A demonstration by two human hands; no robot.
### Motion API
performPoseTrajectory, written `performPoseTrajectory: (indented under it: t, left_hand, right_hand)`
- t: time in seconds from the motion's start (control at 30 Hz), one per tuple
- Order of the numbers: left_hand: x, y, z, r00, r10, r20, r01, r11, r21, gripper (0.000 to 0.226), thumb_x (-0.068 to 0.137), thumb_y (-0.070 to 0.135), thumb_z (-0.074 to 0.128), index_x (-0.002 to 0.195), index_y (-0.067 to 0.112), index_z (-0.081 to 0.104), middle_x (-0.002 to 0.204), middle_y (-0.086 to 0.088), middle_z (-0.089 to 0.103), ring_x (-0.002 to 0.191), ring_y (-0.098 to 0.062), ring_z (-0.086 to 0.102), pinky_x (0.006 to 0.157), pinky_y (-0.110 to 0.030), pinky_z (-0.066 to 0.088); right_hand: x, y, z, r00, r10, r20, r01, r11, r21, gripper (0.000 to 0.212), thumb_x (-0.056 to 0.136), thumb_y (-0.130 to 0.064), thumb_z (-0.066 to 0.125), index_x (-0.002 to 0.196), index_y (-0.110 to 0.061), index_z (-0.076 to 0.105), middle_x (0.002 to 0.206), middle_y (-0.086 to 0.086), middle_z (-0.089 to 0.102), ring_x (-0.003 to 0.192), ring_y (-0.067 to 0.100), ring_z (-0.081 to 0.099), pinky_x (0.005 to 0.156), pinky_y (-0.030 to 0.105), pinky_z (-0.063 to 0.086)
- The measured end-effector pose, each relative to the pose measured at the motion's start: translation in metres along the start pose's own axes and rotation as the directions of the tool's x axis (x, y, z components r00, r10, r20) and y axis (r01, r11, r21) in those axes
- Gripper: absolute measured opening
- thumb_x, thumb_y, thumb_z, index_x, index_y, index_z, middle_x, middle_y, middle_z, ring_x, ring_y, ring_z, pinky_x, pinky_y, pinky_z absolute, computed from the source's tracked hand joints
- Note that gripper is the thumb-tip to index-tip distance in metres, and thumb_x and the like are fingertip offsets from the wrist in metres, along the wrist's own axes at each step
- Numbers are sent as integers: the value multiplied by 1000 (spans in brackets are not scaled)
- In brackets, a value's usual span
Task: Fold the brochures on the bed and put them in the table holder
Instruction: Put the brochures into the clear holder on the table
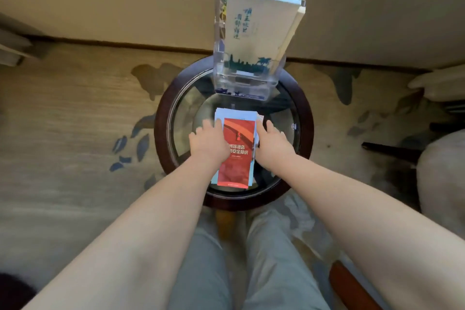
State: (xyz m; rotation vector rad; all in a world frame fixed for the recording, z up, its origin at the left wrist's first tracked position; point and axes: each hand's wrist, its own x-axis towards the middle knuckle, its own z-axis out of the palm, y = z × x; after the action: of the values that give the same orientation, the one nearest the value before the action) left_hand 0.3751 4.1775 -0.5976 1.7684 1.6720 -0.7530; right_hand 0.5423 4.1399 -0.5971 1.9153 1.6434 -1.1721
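A stack of folded brochures [237,153], topped by a red one with white lettering, lies on the round glass-topped table [305,131]. My left hand [208,143] presses against the stack's left edge and my right hand [273,142] against its right edge, so both hands clasp the stack between them. Behind the stack, at the table's far side, stands a clear acrylic holder [242,80]. Cream brochures [259,27] with green lettering stand upright in it.
The table has a dark wooden rim and stands on a patterned beige carpet [75,121]. A wall runs along the back. A pale upholstered seat [442,178] is at the right. My legs in grey trousers [241,259] are below the table.
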Motion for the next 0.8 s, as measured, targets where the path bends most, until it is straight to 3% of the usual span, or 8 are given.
performPoseTrajectory:
  t: [0.07, 0.17, 0.3, 0.4, 0.5, 0.63, 0.73, 0.8]
  left_hand:
    - [5, 0, 18, 995, -77, 57, 86, 981, -174, 81, 96, 36, 61, 160, 18, 15, 144, -15, 35, 130, -37, 47, 103, -49, 46]
    - [16, 2, 35, 985, -164, 52, 171, 900, -401, 89, 93, 36, 70, 158, 10, 16, 145, -17, 33, 132, -37, 45, 101, -44, 45]
    - [29, 11, 44, 981, -185, -50, 133, 843, -521, 84, 89, 32, 77, 152, 5, 27, 146, -18, 39, 136, -35, 42, 103, -39, 42]
    - [35, 20, 42, 972, -233, -17, 181, 796, -578, 87, 81, 32, 86, 147, 8, 33, 144, -18, 42, 135, -36, 43, 104, -43, 43]
    - [44, 20, 38, 970, -243, 22, 214, 801, -560, 66, 78, 31, 88, 128, 9, 51, 133, -15, 51, 123, -35, 55, 97, -45, 51]
    - [50, 12, 32, 978, -207, 36, 191, 805, -562, 41, 79, 25, 87, 110, 13, 64, 121, -10, 58, 106, -31, 65, 92, -44, 56]
    - [44, 14, 30, 995, -89, -48, 51, 851, -523, 39, 83, 15, 78, 113, 20, 53, 108, -4, 66, 97, -30, 68, 84, -46, 59]
    - [41, 17, 28, 991, -4, -131, -52, 908, -415, 61, 83, 9, 73, 129, 29, 39, 107, -2, 64, 91, -28, 68, 77, -46, 60]
  right_hand:
    - [6, -1, 17, 996, 84, 29, -88, 966, 245, 63, 97, -20, 59, 153, -14, 31, 138, 19, 53, 124, 38, 56, 101, 46, 50]
    - [15, -5, 36, 976, 217, -28, -182, 875, 449, 52, 92, -15, 62, 140, -12, 43, 128, 17, 53, 117, 35, 55, 98, 47, 51]
    - [28, -15, 47, 941, 303, -152, -171, 812, 558, 81, 88, -11, 65, 158, -15, 26, 136, 15, 47, 119, 33, 53, 99, 48, 50]
    - [37, -19, 48, 913, 391, -115, -244, 750, 615, 98, 87, -19, 73, 164, -19, 11, 138, 19, 43, 123, 39, 54, 104, 48, 48]
    - [43, -15, 44, 910, 407, -73, -295, 763, 576, 105, 86, -18, 75, 165, -26, 6, 136, 18, 40, 118, 40, 57, 103, 46, 50]
    - [48, -7, 40, 941, 329, -80, -246, 827, 506, 118, 85, -9, 77, 163, -43, -4, 123, 12, 37, 91, 28, 58, 83, 39, 53]
    - [49, -8, 38, 948, 259, -184, -188, 924, 333, 89, 81, -7, 78, 152, -32, 30, 136, 13, 29, 122, 34, 44, 86, 35, 47]
    - [50, -7, 33, 949, 178, -261, -126, 971, 204, 74, 77, -9, 81, 139, -21, 42, 148, 13, 27, 134, 35, 33, 93, 38, 49]
